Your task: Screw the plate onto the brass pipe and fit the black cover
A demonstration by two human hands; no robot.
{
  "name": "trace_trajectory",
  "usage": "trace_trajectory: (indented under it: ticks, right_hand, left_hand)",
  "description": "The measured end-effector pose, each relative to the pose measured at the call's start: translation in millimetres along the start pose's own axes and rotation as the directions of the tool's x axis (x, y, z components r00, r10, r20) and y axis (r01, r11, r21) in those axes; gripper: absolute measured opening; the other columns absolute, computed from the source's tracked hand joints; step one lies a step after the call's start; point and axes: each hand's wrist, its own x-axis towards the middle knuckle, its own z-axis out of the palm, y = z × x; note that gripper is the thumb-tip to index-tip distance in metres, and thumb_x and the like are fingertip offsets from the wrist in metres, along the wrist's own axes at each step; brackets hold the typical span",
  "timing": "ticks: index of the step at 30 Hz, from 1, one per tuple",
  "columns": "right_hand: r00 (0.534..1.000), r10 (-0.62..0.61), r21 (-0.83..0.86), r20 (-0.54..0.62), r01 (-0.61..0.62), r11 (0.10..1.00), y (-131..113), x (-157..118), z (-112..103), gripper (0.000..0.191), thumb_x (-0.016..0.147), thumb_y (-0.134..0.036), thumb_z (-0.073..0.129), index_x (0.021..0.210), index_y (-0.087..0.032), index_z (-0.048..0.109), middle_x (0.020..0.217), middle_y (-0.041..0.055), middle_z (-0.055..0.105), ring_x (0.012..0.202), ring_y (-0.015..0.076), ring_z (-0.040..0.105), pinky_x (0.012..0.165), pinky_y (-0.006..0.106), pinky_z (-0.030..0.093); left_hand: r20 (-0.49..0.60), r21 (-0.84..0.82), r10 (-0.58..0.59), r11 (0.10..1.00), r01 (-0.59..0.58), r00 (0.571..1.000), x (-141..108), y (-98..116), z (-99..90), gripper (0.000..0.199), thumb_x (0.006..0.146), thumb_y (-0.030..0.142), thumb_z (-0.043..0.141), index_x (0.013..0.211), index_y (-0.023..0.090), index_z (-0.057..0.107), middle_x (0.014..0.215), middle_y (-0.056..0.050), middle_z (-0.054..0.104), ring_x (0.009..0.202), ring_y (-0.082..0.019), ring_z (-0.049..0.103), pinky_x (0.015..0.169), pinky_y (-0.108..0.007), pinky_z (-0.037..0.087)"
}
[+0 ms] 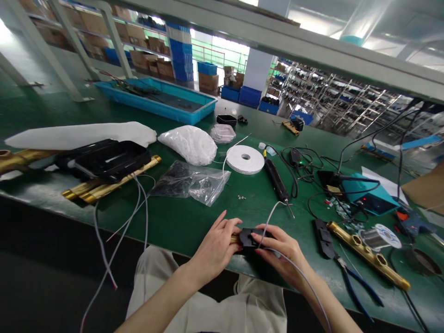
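Both forearms reach in from the near side, converging at the near edge of the green counter (194, 217). Left hand (215, 243) slants up and to the right, fingers extended, thumb below. Right hand (283, 249) comes in from the other side, fingers curled over.

Left grip: fingers and thumb closed on one short brass-coloured tube (235, 238). Right grip: clamped on one black plastic housing (248, 237), which sits between the hands at the counter edge, the tube running into its left side. Pale grey cable (301, 273) at the housing: one length loops up, another trails over the right forearm.

Counts, beyond the hands: one white ring-shaped roll (239, 163); one black cylindrical tool (275, 179) to its right; one clear plastic bag with dark contents (190, 182); one white plastic bag (190, 145) behind it. Tiny silver screws (242, 197), several, too small to count surely.

Right side: one brass manifold (373, 256), three ports visible; one pair of blue-handled pliers (350, 273), its head near one black plastic block (324, 238); one wire spool (381, 237); one teal box (367, 194).

Far left: one blue tray (156, 99).
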Motion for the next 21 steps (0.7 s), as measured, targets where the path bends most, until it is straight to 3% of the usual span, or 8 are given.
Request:
trace_trajectory:
  ticks: [6, 10, 12, 14, 17, 19, 21]
  right_hand:
    - [0.997, -0.068, -0.03, -0.034, 0.067, 0.997, 3.0, 0.2, 3.6, 0.037, 0.087, -0.019, 0.057, 0.123, -0.028, 0.055, 0.119, 0.0084, 0.056, 0.106, 0.0185, 0.056, 0.087, 0.033, 0.053]
    - [0.989, -0.09, -0.142, -0.118, 0.073, 0.987, 1.4, -3.5, 5.9, 0.037, 0.084, -0.017, 0.059, 0.12, -0.027, 0.058, 0.12, 0.0096, 0.052, 0.111, 0.0222, 0.05, 0.089, 0.04, 0.05]
    - [0.978, -0.087, -0.242, -0.192, 0.039, 0.969, -3.8, -12.5, 8.0, 0.036, 0.081, -0.015, 0.062, 0.113, -0.031, 0.063, 0.11, 0.0081, 0.054, 0.105, 0.0231, 0.05, 0.085, 0.042, 0.049]
    - [0.971, -0.091, -0.281, -0.221, 0.026, 0.959, -12.4, -26.8, 11.3, 0.031, 0.08, -0.012, 0.062, 0.103, -0.033, 0.067, 0.087, 0.0046, 0.056, 0.085, 0.0192, 0.053, 0.072, 0.035, 0.05]
    - [0.984, -0.152, -0.241, -0.089, 0.127, 0.962, -26.4, -53.4, 15.7, 0.023, 0.087, -0.015, 0.052, 0.102, -0.026, 0.066, 0.072, 0.003, 0.06, 0.068, 0.0169, 0.053, 0.06, 0.029, 0.048]
    - [0.978, -0.202, -0.213, 0.049, 0.208, 0.955, -31.0, -68.8, 14.8, 0.028, 0.092, -0.019, 0.044, 0.115, -0.02, 0.059, 0.081, 0.0049, 0.067, 0.072, 0.019, 0.056, 0.061, 0.03, 0.05]
    - [0.982, -0.179, -0.184, 0.061, 0.187, 0.965, -29.3, -77.1, 9.1, 0.035, 0.095, -0.021, 0.038, 0.128, -0.018, 0.049, 0.089, 0.0061, 0.069, 0.077, 0.02, 0.059, 0.067, 0.031, 0.051]
  left_hand:
    - [0.051, 0.039, 0.011, 0.999, -0.013, 0.999, 4.3, 17.4, -4.7, 0.05, 0.082, 0.021, 0.064, 0.126, 0.022, 0.041, 0.126, -0.004, 0.052, 0.123, -0.019, 0.042, 0.115, -0.048, 0.018]
    - [0.085, -0.015, 0.027, 1.0, -0.026, 0.996, 15.3, 23.2, -0.7, 0.034, 0.084, 0.018, 0.061, 0.117, 0.021, 0.051, 0.115, -0.003, 0.06, 0.111, -0.017, 0.052, 0.113, -0.046, 0.025]
    - [0.082, -0.017, 0.036, 0.999, -0.035, 0.996, 19.4, 22.2, 0.9, 0.032, 0.083, 0.018, 0.063, 0.113, 0.02, 0.053, 0.113, -0.003, 0.06, 0.109, -0.017, 0.053, 0.113, -0.046, 0.026]
    - [0.076, -0.01, 0.048, 0.999, -0.047, 0.996, 21.4, 20.6, 1.4, 0.033, 0.082, 0.02, 0.065, 0.113, 0.02, 0.054, 0.112, -0.003, 0.061, 0.109, -0.018, 0.053, 0.113, -0.047, 0.026]
    - [0.074, -0.003, 0.041, 0.999, -0.041, 0.996, 22.0, 19.9, 1.0, 0.036, 0.079, 0.022, 0.068, 0.112, 0.02, 0.054, 0.11, -0.002, 0.061, 0.108, -0.018, 0.054, 0.113, -0.046, 0.026]
    - [0.077, -0.009, 0.028, 1.0, -0.027, 0.997, 21.9, 20.5, 1.1, 0.036, 0.079, 0.02, 0.067, 0.113, 0.021, 0.054, 0.111, -0.001, 0.061, 0.107, -0.018, 0.055, 0.113, -0.045, 0.027]
    - [0.081, -0.021, 0.019, 1.0, -0.018, 0.996, 21.7, 21.4, 1.7, 0.037, 0.08, 0.019, 0.067, 0.113, 0.021, 0.053, 0.112, -0.001, 0.061, 0.107, -0.017, 0.055, 0.113, -0.044, 0.027]
